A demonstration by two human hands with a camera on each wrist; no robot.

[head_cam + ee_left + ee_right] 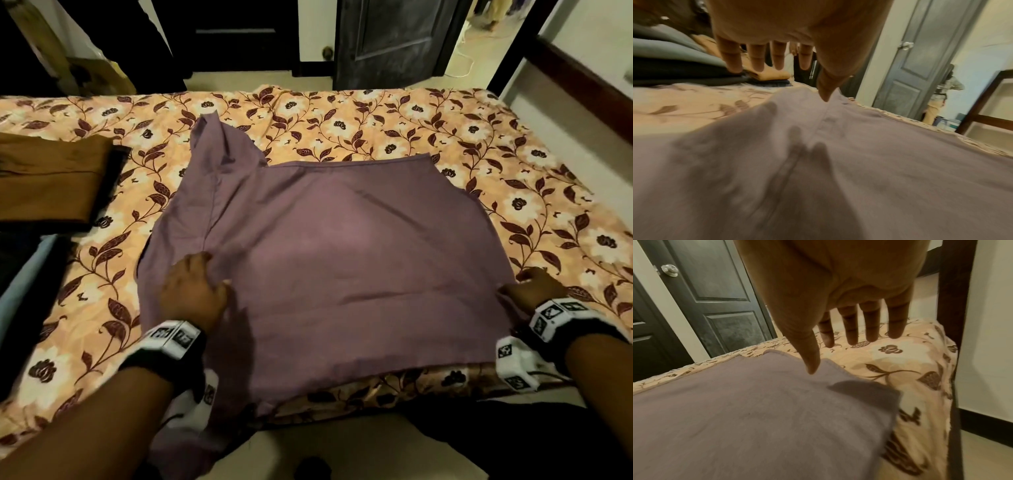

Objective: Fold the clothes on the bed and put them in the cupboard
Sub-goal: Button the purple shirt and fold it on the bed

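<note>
Fingers of left hand straight and slightly spread, thumb tip down on purple garment along a seam; whether the other fingertips touch the cloth cannot be told. Flat over the garment's near left part in the head view. Fingers of right hand also straight and parted, thumb tip touching the garment's right edge, the rest reaching out above the floral bedsheet. Nothing pinched or gripped by either hand. Purple garment spread mostly flat across the near middle of the bed, a sleeve lying toward the far left, near left portion hanging over the bed's edge. Folded brown cloth on dark clothing at the left side of the bed, well apart from the garment. Dark panelled door beyond the far edge.
</note>
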